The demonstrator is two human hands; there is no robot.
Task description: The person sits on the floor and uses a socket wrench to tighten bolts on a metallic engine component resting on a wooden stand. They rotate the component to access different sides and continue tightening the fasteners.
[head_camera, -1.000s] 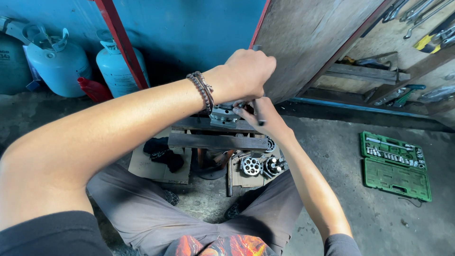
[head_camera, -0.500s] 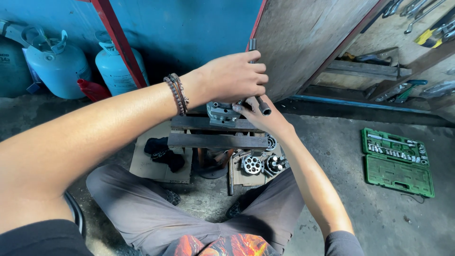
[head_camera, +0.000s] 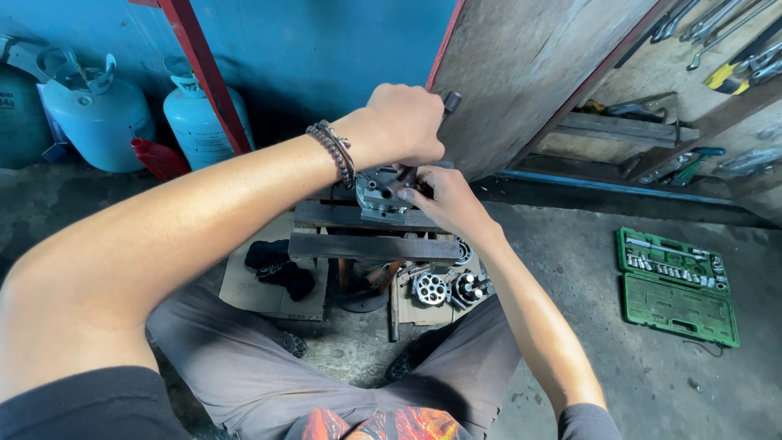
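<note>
Grey cast-metal housing [head_camera: 380, 194] set on a low slatted wooden bench [head_camera: 371, 244], steadied from the right by right hand [head_camera: 444, 200], fingers pressed against its side. Left hand [head_camera: 405, 124] fisted around a dark tool handle [head_camera: 448, 103] directly above, braced for leverage. Round machined parts [head_camera: 446, 287] parked on the floor below; green socket set [head_camera: 676, 285] open well apart.

A single head-worn camera looks steeply down and forward from a seated person's eye level. Both forearms stretch away from the lens, so the left hand [head_camera: 403, 124] and right hand [head_camera: 444, 202] sit close, near the centre. The wooden bench [head_camera: 371, 244] lies below them, with the blue wall [head_camera: 318, 49] probably just beyond. No second view exists.
</note>
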